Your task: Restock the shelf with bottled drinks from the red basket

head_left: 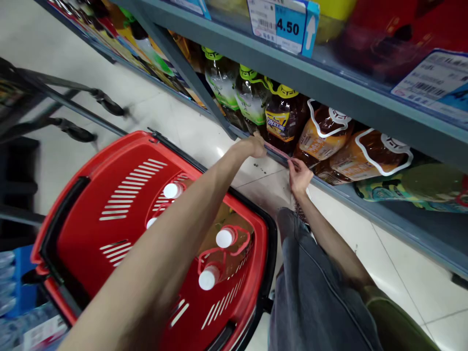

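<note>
L hand (256, 145) fingertips unclear, red bskt (84, 209) part-hidden bhd L forearm (171, 239), cart (71, 127) cut off @ edge.

A shopping basket (86, 239) holding 4 bottles (225, 237) lies left of the left hand (256, 145); beyond the right hand (300, 177), drink jugs (325, 134) sit on the bottom shelf (415, 222).

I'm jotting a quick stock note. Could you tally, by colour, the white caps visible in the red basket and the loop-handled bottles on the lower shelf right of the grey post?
White caps in the red basket, one partly hidden: 4
Green- or yellow-topped bottles: 3
White-handled bottles: 2
Total: 9
</note>
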The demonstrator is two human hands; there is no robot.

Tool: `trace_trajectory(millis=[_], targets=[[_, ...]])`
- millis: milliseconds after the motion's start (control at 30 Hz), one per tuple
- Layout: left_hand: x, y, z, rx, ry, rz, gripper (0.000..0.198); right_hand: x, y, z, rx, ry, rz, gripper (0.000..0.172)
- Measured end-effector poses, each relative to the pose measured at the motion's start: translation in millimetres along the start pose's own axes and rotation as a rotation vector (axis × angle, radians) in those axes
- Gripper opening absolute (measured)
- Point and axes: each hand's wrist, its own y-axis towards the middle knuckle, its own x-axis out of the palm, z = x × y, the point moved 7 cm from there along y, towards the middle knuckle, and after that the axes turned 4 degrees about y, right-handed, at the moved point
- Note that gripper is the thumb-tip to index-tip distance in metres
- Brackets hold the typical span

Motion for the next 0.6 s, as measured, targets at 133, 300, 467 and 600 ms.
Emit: trace_trajectory(millis=[133, 300, 467, 600], targets=[[-38.6, -55, 7, 0.038, 0.073, 0.008, 0.063, -29, -26, -11, 0.018, 0.08, 0.005, 0.045], [-95.8, -188, -16, 0.147, 0.04, 0.248, 0.047, -96, -93, -62, 0.127, 0.259, -0.182, 0.042], [-49.7, -320, -98, 0.006, 0.201, 0.057, 0.056, -175, -160, -167, 0.195, 0.225, -0.549, 0.036], [23.2, -401, -173, -0.241, 0.099, 0.045, 0.053, -220, -207, -270, -0.184, -0.2, -0.71, 0.05]])
